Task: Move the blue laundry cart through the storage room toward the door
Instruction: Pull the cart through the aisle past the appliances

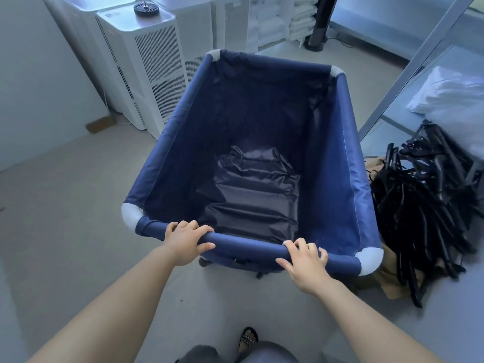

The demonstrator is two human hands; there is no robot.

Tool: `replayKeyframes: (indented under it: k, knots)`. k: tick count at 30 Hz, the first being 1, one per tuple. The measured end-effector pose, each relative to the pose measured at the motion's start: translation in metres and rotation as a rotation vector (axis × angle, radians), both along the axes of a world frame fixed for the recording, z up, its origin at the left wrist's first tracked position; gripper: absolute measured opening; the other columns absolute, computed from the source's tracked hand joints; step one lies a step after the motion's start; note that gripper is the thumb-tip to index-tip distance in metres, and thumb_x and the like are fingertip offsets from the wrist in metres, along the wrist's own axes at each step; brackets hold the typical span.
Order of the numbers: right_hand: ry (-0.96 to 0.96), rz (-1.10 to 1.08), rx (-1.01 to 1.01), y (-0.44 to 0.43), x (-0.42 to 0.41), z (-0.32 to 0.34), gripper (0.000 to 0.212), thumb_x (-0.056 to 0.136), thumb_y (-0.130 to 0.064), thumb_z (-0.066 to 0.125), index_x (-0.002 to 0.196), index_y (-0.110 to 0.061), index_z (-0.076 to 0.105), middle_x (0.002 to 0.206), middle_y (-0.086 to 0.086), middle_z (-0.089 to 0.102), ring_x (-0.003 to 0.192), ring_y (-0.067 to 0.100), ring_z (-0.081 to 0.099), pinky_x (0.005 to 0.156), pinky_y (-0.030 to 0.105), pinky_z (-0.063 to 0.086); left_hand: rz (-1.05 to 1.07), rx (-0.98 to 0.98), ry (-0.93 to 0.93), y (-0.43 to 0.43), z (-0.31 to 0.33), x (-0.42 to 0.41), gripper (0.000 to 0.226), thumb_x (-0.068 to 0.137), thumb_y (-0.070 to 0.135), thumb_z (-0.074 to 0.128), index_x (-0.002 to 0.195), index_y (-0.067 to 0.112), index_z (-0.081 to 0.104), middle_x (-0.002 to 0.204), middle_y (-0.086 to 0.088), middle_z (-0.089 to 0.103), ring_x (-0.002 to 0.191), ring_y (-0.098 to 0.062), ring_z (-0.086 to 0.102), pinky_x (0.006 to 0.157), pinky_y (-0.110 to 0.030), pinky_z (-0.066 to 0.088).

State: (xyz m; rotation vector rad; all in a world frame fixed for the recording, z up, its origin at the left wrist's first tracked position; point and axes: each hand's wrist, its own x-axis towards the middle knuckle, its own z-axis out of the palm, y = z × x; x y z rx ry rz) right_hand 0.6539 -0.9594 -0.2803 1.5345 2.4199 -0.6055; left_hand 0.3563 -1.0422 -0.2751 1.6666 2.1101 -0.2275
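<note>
The blue laundry cart [348, 163] stands right in front of me, a fabric bin on a tube frame with white corner joints. Inside lies only a dark crumpled liner. My left hand [184, 241] grips the near top rail left of centre. My right hand [305, 263] grips the same rail towards the right corner. Both hands wrap fingers over the rail. No door is in view.
White air-purifier units [146, 61] stand against the wall at the cart's far left. A heap of black hangers [429, 197] lies on the floor close to the cart's right side. A metal shelf post [408, 69] and pillow [455, 98] are on the right. Folded white linens [285, 22] are stacked at the back.
</note>
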Motion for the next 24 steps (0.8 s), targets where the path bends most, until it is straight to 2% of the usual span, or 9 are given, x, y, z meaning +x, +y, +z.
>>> replayKeyframes:
  k: [7,15,20,24]
  knots:
    - [-0.035,0.027,0.025,0.061,0.001,0.000,0.039,0.093,-0.055,0.035,0.125,-0.032,0.038,0.119,-0.004,0.040,0.113,0.023,0.037,0.107,0.048,0.016,0.018,0.021,-0.016,0.052,-0.005,0.002,0.041,0.091,0.060,0.033,0.128,0.043,0.037,0.120,0.007,0.050,0.118,-0.019,0.043,0.108,-0.040,0.021]
    - [-0.099,-0.057,0.097,0.100,-0.020,0.000,0.049,0.092,-0.058,0.033,0.131,-0.029,0.035,0.125,-0.002,0.040,0.122,0.023,0.034,0.111,0.053,0.011,-0.107,0.099,-0.099,0.091,0.002,-0.041,0.041,0.095,0.042,0.042,0.135,0.037,0.035,0.128,0.007,0.052,0.120,-0.019,0.045,0.104,-0.032,0.030]
    - [-0.062,-0.098,0.138,0.085,-0.087,0.005,0.055,0.094,-0.057,0.029,0.140,-0.027,0.028,0.141,-0.004,0.035,0.132,0.023,0.025,0.112,0.056,0.008,-0.187,0.092,-0.126,0.099,0.006,-0.084,0.045,0.096,0.038,0.042,0.140,0.037,0.031,0.133,0.006,0.049,0.124,-0.019,0.042,0.107,-0.032,0.029]
    - [-0.029,-0.188,0.134,0.066,-0.169,0.008,0.052,0.096,-0.053,0.030,0.141,-0.027,0.029,0.146,-0.002,0.031,0.138,0.025,0.018,0.114,0.054,0.006,-0.325,0.058,-0.054,0.104,0.016,-0.140,0.048,0.097,0.038,0.040,0.143,0.038,0.025,0.139,0.006,0.045,0.130,-0.020,0.037,0.114,-0.037,0.020]
